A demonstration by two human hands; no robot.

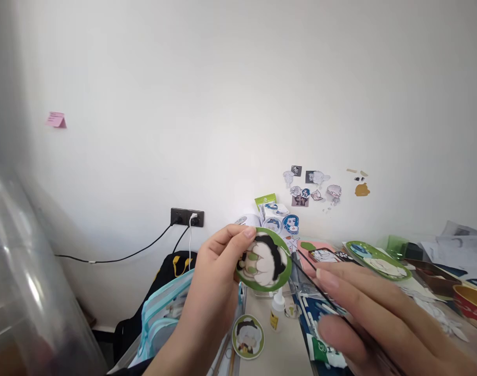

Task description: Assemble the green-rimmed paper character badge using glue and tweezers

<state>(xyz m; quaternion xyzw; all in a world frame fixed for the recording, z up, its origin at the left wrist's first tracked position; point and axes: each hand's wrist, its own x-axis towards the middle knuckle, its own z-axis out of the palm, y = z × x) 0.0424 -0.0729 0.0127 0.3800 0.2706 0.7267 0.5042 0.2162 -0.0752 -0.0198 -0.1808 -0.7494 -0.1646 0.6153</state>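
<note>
My left hand pinches the upper left edge of a round green-rimmed card, which shows a cartoon character with a black hat and pale hair. From the right, my right hand grips a pair of thin dark tweezers, their tips close to the card's right edge. Whether the tips touch the card I cannot tell. Below the card stands a small white-capped glue bottle with a yellow label. A second round green-rimmed piece with a similar character lies on the table beside it.
A clear pouch with light-blue trim and a black bag are at the left. Paper cutouts, a green oval plate and a red-and-gold bowl lie right. Stickers and a power socket are on the wall.
</note>
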